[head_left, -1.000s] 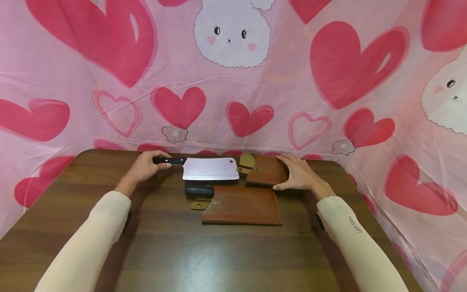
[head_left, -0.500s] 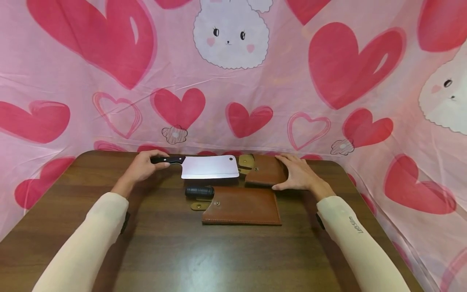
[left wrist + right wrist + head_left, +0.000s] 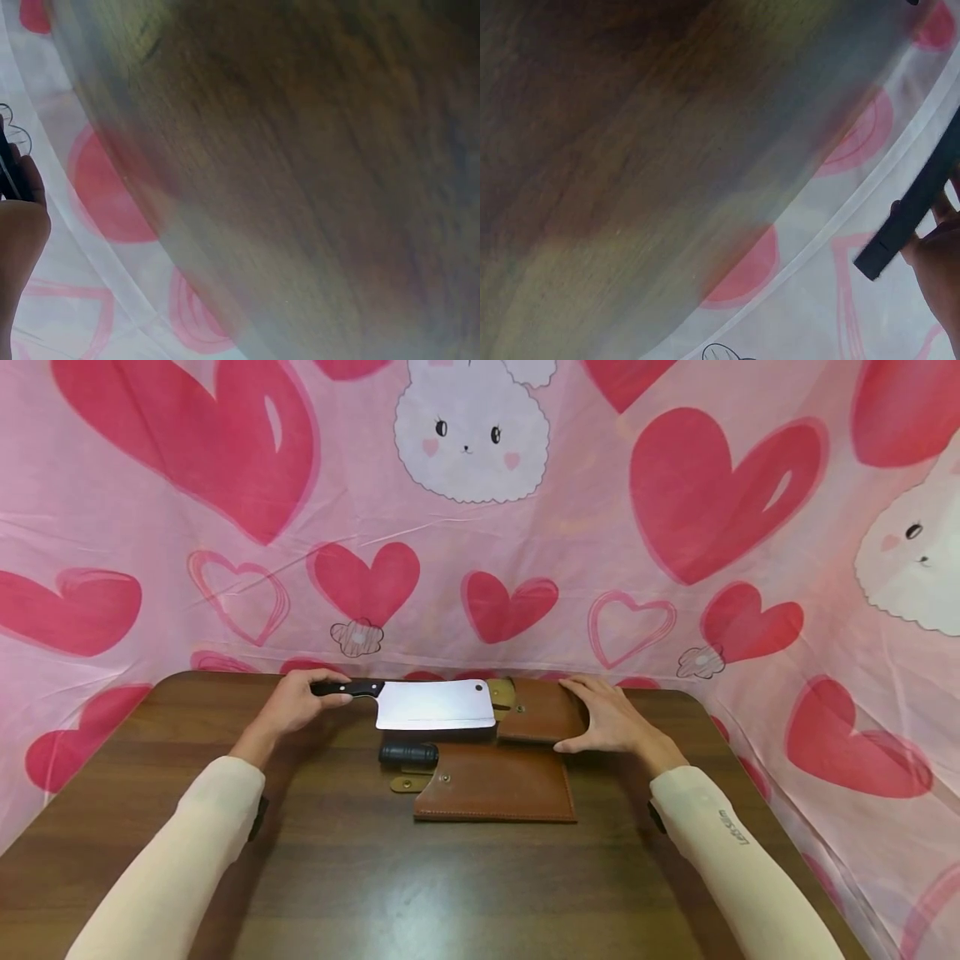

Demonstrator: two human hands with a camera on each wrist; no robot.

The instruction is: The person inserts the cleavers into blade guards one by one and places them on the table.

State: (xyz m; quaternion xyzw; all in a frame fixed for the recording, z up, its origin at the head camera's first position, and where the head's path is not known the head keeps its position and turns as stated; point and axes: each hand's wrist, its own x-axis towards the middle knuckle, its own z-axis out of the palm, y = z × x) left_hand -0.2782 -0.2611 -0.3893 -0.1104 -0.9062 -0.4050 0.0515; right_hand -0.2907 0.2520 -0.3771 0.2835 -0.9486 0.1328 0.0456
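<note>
A cleaver with a broad bright blade (image 3: 435, 705) lies level near the table's back edge, its tip pointing right. My left hand (image 3: 296, 702) grips its black handle (image 3: 360, 688); in the left wrist view, only part of that hand (image 3: 22, 247) and the handle (image 3: 11, 172) show at the left edge. Right of the blade is a small brown leather knife sheath (image 3: 543, 710), its mouth and tan strap (image 3: 501, 695) facing left. The blade tip overlaps the strap. My right hand (image 3: 611, 718) holds the sheath's right end between thumb and fingers. The right wrist view shows its dark edge (image 3: 907, 217).
A larger brown leather sheath (image 3: 498, 785) lies just in front, with a black handle (image 3: 408, 753) and a snap strap (image 3: 408, 784) at its left end. Pink heart-printed cloth (image 3: 420, 593) hangs behind the wooden table (image 3: 420, 893).
The blade tip and the small sheath's mouth have come closer together. The sheath has shifted slightly left in my right hand, and more of its strap is now behind the blade.
</note>
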